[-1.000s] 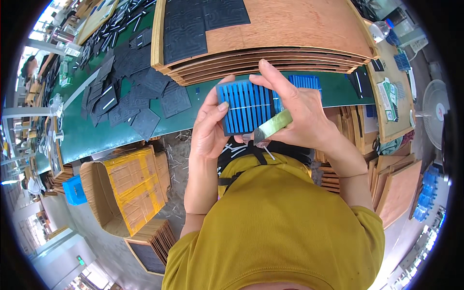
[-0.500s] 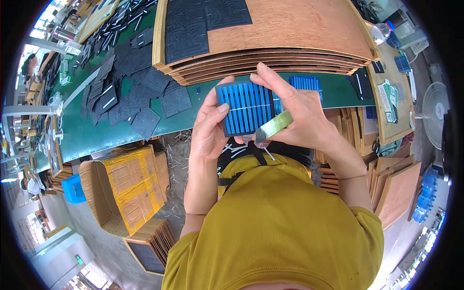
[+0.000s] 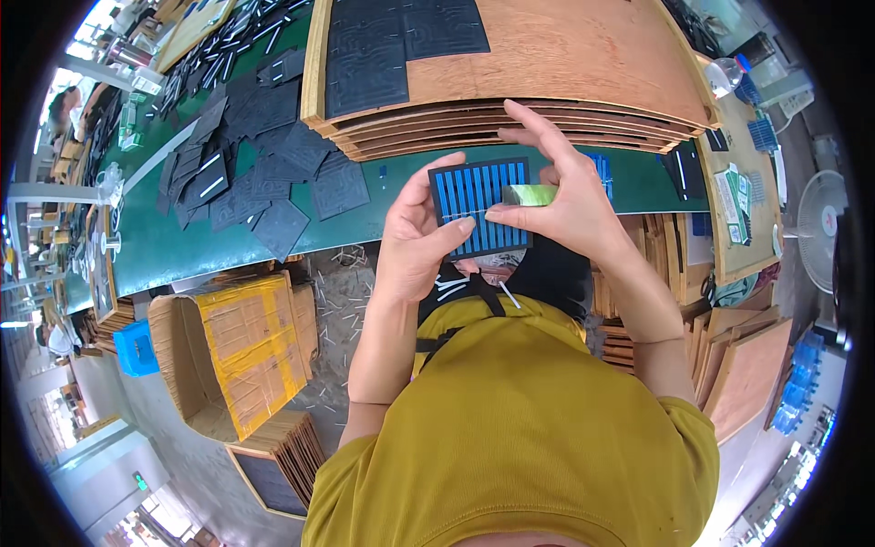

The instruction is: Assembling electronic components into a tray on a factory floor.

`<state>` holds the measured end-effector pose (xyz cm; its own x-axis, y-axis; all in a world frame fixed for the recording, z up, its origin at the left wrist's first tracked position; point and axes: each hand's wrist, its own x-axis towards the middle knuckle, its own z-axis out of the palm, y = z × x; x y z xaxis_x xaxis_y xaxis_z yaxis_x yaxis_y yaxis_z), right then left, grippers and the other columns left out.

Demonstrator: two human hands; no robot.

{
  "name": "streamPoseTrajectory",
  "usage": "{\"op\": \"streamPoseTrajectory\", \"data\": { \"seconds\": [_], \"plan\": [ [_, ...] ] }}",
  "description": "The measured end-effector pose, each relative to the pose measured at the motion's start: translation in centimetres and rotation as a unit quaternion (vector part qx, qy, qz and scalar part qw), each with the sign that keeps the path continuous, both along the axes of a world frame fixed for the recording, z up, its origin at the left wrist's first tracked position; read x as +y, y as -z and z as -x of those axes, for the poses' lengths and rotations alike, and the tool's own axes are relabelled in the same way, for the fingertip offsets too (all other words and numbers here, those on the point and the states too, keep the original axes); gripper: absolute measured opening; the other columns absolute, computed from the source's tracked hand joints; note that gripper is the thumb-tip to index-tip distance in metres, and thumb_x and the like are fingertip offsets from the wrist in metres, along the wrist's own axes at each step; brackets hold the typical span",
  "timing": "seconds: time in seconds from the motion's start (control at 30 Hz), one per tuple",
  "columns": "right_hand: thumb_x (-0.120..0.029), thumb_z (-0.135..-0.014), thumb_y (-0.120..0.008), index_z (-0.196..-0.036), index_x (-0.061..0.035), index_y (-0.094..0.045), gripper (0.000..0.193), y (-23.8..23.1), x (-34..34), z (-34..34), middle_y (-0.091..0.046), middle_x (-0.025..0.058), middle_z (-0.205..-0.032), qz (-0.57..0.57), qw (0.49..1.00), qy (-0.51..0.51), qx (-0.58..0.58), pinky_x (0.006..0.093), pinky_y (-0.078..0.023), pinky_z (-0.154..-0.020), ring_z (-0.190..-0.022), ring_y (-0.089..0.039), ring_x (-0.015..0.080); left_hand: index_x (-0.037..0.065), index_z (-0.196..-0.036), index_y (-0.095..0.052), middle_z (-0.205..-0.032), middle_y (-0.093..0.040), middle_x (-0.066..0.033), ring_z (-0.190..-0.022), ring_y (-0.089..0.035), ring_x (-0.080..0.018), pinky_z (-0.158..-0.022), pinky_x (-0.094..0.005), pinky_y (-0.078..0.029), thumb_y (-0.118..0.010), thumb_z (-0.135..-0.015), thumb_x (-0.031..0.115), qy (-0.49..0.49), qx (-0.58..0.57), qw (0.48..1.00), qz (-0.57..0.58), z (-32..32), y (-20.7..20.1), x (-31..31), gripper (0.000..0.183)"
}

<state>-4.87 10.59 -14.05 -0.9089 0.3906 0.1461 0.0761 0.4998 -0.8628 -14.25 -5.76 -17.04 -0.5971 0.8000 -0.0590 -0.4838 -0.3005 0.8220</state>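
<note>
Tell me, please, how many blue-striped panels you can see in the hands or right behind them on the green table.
2: one blue-striped panel in the left hand, and a second panel behind the right hand, partly covered. More may be hidden there.

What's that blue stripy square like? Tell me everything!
The square is flat, with shiny-looking blue strips, dark lines between them, a dark rim and a pale line across. It's held up by the table, stripes facing the camera. The left hand grips its left side. The right hand and something green cover bits of its right side.
</note>
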Motion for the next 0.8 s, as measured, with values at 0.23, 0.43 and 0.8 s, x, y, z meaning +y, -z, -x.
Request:
{"op": "streamPoseTrajectory", "data": {
  "seconds": [0.23, 0.43, 0.8],
  "plan": [
    [-0.039, -0.054, -0.082, -0.133, -0.0131, -0.041, 0.093, 0.0, -1.0, 1.3, -0.060, 0.0125, -0.112, -0.199, 0.976, 0.082, 0.009, 0.0344, -0.046, -0.078, -0.100, -0.059, 0.0225, 0.002, -0.127, -0.044, -0.109, -0.056, -0.0066, -0.097, -0.055, -0.0114, -0.084, -0.0247, -0.046, -0.062, -0.075, -0.007, 0.008, 0.070, 0.997, 0.009, -0.7, 0.6, 0.6, 0.055],
    [-0.018, -0.063, -0.078, -0.127, -0.0089, -0.048, 0.071, 0.2, 1.5, -0.1, -0.062, 0.0074, -0.099, -0.016, 0.998, 0.056, 0.005, 0.0246, -0.045, -0.070, -0.089, -0.058, 0.0119, 0.000, -0.124, -0.045, -0.106, -0.058, -0.0081, -0.097, -0.055, -0.0123, -0.088, -0.0266, -0.042, -0.059, -0.078, -0.007, -0.068, 0.071, 0.995, -0.026, 0.2, 0.9, -0.9, 0.049],
    [-0.006, -0.079, -0.068, -0.074, -0.0020, -0.058, 0.011, 2.0, -0.9, -0.4, -0.055, -0.0037, -0.071, 0.229, 0.973, 0.023, 0.030, 0.0178, -0.038, -0.058, -0.065, -0.048, 0.0024, 0.004, -0.131, -0.037, -0.105, -0.057, -0.0106, -0.081, -0.060, -0.0143, -0.048, -0.0231, -0.055, -0.060, -0.079, -0.003, -0.060, 0.016, 0.997, -0.045, 0.3, 0.7, -0.3, 0.057]
  ]
}}
